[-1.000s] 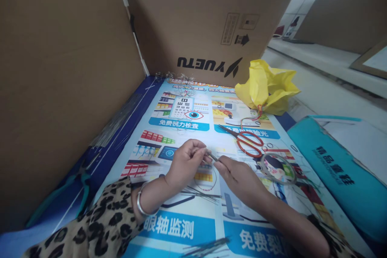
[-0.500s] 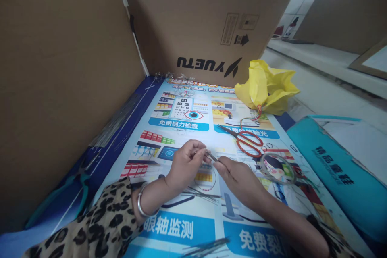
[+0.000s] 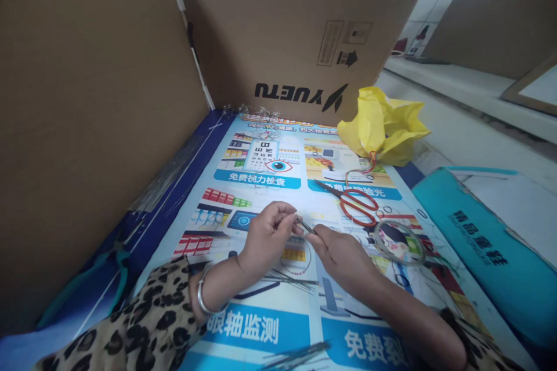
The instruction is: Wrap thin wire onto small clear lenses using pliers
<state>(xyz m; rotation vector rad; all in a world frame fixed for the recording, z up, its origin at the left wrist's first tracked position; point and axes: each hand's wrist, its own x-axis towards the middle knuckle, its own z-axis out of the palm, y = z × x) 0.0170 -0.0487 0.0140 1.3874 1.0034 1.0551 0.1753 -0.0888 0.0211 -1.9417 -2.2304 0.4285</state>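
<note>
Above the middle of a printed poster sheet (image 3: 278,203), my left hand (image 3: 272,235) is closed in a pinch, thumb against fingers. Whatever it grips is too small to make out. My right hand (image 3: 342,255) is wrapped round a thin, dark metal tool (image 3: 306,225) that may be tweezers. The tool's tip points at the left fingertips, and its back end is hidden in the right hand. Just below the hands shows a thin loop with small red beads (image 3: 300,272); I cannot tell whether it lies on the sheet or hangs. Thin dark wires (image 3: 291,281) lie beneath the left wrist.
Red-handled scissors (image 3: 359,206), a roll of clear tape (image 3: 399,242) and a crumpled yellow bag (image 3: 383,127) lie to the right, near a teal box (image 3: 470,243). Teal-handled pliers (image 3: 117,266) are at left. Cardboard walls (image 3: 278,29) stand behind and left. More wires (image 3: 300,355) lie in front.
My right hand and the thin tool have shifted very slightly against the left fingertips. My left hand keeps its pinch in the same place.
</note>
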